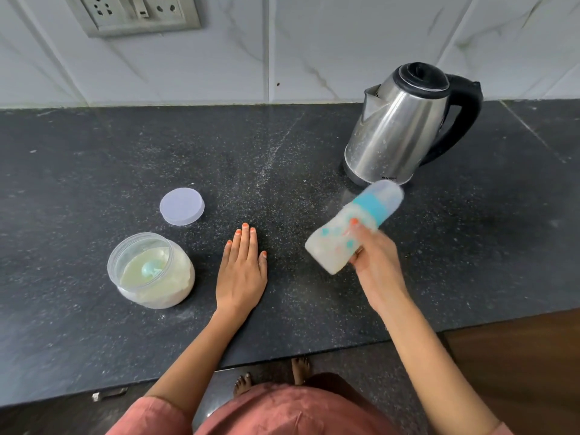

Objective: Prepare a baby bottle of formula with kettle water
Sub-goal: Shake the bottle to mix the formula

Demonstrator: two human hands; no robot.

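Note:
My right hand (pixel 375 262) grips a baby bottle (pixel 351 229) above the black counter (pixel 282 171). The bottle is tilted, its clear cap and blue collar pointing up and to the right; it holds milky white liquid and looks blurred. My left hand (pixel 241 271) lies flat on the counter, palm down, fingers together, holding nothing. A steel kettle (pixel 398 127) with a black lid and handle stands behind the bottle, lid down. At the left an open clear jar of formula powder (pixel 150 271) has a blue scoop (pixel 151 269) resting in it.
The jar's round translucent lid (pixel 182 206) lies flat on the counter behind the jar. A wall socket plate (pixel 135 14) sits on the tiled wall at the upper left. The counter's front edge (pixel 314 356) runs just before my body, with a wooden panel at the right.

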